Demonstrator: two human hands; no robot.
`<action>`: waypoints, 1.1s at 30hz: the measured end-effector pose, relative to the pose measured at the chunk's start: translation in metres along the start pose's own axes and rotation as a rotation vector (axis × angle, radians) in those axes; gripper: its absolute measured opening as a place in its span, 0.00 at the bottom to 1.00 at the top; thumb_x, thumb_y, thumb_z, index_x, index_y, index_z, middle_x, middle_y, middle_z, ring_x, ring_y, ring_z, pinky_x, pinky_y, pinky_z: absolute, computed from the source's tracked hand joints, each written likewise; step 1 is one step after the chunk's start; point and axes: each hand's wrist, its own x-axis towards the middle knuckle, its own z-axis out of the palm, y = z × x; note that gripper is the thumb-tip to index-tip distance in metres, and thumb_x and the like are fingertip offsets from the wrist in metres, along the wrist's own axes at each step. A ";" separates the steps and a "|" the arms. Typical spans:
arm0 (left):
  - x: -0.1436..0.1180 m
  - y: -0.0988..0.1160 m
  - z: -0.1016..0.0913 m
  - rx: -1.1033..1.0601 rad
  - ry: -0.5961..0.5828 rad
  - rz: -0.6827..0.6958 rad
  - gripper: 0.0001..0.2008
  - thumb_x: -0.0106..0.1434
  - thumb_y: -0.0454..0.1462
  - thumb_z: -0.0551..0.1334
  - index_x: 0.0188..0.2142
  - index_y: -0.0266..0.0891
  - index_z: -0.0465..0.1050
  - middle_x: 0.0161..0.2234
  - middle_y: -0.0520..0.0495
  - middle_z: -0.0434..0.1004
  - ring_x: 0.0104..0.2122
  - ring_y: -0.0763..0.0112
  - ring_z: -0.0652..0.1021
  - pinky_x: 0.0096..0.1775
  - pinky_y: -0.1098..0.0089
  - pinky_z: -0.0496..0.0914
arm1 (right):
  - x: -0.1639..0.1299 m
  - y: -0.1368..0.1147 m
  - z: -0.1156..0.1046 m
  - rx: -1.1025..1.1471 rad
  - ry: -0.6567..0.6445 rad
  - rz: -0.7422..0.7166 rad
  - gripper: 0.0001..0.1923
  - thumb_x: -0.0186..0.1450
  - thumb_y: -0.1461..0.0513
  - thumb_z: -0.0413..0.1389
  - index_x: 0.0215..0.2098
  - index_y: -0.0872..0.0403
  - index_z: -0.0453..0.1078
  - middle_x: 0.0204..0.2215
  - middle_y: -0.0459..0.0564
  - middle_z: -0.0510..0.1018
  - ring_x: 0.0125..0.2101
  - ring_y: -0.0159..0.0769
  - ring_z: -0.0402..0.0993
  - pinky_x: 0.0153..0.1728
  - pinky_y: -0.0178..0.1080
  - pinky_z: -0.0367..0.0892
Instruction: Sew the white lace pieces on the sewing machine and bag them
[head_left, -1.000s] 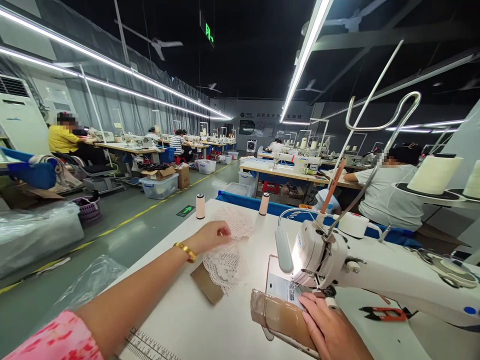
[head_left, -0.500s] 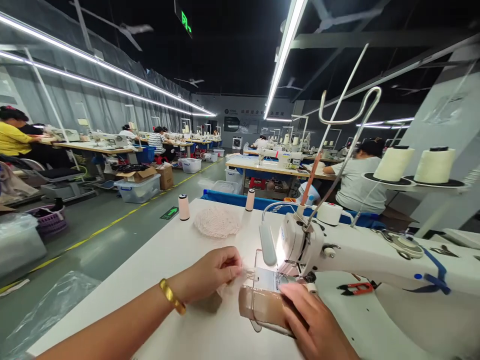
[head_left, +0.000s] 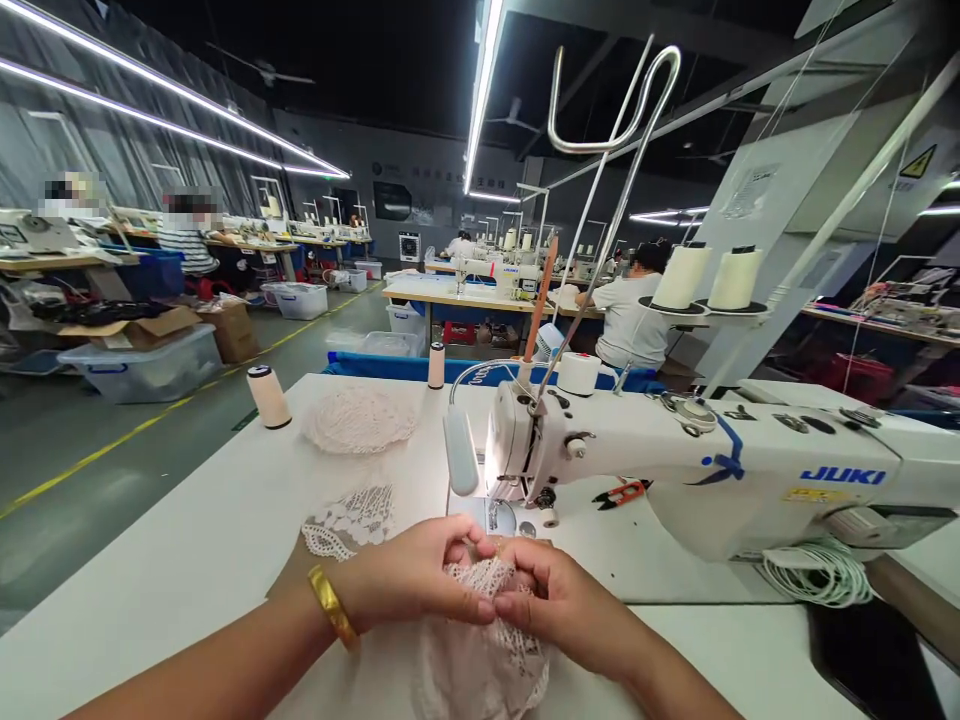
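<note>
Dark ceiling, long strip lights [head_left: 480, 90], grey floor [head_left: 90, 440], rows of worktables [head_left: 450, 297]

The operator's forearms are bare with no sleeve in view, the left hand [head_left: 409, 580] and right hand [head_left: 559, 600] are ungloved with short, unpainted nails, and a smooth, glossy gold bangle [head_left: 332, 606] encircles the left wrist.

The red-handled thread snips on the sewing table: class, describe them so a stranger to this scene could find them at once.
Start at the white sewing machine on the white table. Look under its long arm, just right of the needle area, where the thread snips lie flat on the tabletop. They are the only red thing there; everything around them is white.
</note>
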 end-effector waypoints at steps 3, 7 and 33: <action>0.008 0.002 0.005 0.064 -0.069 0.048 0.20 0.57 0.49 0.73 0.32 0.40 0.67 0.28 0.57 0.63 0.29 0.73 0.63 0.31 0.70 0.56 | 0.000 0.004 -0.001 0.012 0.032 0.061 0.25 0.67 0.40 0.63 0.36 0.52 0.69 0.28 0.41 0.67 0.29 0.33 0.59 0.30 0.34 0.55; 0.010 -0.003 0.007 0.188 0.082 0.110 0.21 0.60 0.53 0.70 0.32 0.40 0.68 0.30 0.56 0.64 0.32 0.70 0.64 0.33 0.69 0.57 | 0.001 0.003 0.001 -0.096 0.080 0.050 0.22 0.71 0.44 0.58 0.33 0.51 0.64 0.27 0.41 0.64 0.30 0.34 0.58 0.31 0.36 0.53; 0.011 -0.006 0.029 0.164 0.310 0.188 0.12 0.62 0.48 0.65 0.32 0.43 0.73 0.35 0.51 0.80 0.36 0.63 0.75 0.39 0.67 0.67 | -0.001 0.007 0.014 -0.346 0.333 -0.132 0.11 0.75 0.55 0.53 0.36 0.49 0.70 0.33 0.44 0.74 0.35 0.38 0.69 0.37 0.39 0.59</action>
